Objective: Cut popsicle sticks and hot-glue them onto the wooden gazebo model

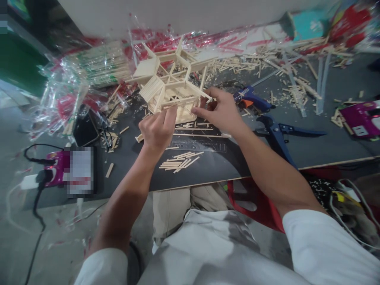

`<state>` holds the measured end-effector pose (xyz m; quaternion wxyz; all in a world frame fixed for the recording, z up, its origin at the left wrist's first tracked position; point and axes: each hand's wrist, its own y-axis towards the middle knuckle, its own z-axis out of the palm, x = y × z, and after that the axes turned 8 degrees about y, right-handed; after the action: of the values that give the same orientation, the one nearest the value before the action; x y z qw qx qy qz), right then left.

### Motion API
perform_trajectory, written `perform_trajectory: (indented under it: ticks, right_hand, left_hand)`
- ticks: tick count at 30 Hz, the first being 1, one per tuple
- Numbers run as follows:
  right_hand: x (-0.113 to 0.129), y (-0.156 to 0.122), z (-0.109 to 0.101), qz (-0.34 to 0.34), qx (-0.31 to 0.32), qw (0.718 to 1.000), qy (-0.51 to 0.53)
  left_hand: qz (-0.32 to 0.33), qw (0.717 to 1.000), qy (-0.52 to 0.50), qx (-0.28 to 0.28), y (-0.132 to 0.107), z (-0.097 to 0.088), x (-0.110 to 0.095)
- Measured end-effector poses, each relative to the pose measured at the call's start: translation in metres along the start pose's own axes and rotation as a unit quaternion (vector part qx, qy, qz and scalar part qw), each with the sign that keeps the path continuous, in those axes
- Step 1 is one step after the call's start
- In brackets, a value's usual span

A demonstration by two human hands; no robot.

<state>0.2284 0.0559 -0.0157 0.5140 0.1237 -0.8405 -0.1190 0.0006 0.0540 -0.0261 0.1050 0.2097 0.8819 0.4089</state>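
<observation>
A hexagonal model of pale wooden sticks (173, 78) stands on the dark table, with slatted panels on its left side and beams sticking outward. My left hand (158, 127) is closed at its front left edge, the fingertips pinched against the front stick. My right hand (223, 110) curls round the front right corner, thumb and fingers on the model. Part of the fingertips is hidden. Just in front lie a clear stencil ruler (198, 145) and a small pile of cut sticks (179, 162).
A blue glue gun (255, 98) and blue-handled cutters (277, 132) lie to the right. Stick offcuts (243, 63) and plastic-wrapped stick bundles (101, 63) line the back. On the left are a phone (80, 170), a purple power strip (56, 168) with cables, and glasses (107, 132).
</observation>
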Motion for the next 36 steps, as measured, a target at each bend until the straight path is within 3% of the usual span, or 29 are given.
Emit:
perform_trajectory:
  ticks: [5,14,24,31,36]
  right_hand:
    - [0.000,-0.002,0.008,-0.025,-0.021,0.998,-0.047]
    - [-0.001,-0.007,0.018,-0.055,-0.072,0.994,-0.066]
    - [0.013,-0.014,0.017,0.015,-0.116,0.993,-0.025]
    - [0.019,-0.010,-0.003,0.031,-0.060,0.997,0.023]
    - [0.001,0.000,-0.025,0.005,-0.049,0.998,0.035]
  left_hand:
    - [-0.016,0.999,-0.022,0.026,0.000,0.001,0.003]
    - [-0.023,0.999,-0.036,0.016,-0.001,0.004,0.005]
    - [-0.022,0.998,-0.026,0.050,-0.002,0.000,0.007]
    - [-0.012,0.999,-0.022,0.041,-0.002,-0.002,0.006]
    - [-0.032,0.995,-0.053,0.081,-0.001,-0.004,0.005]
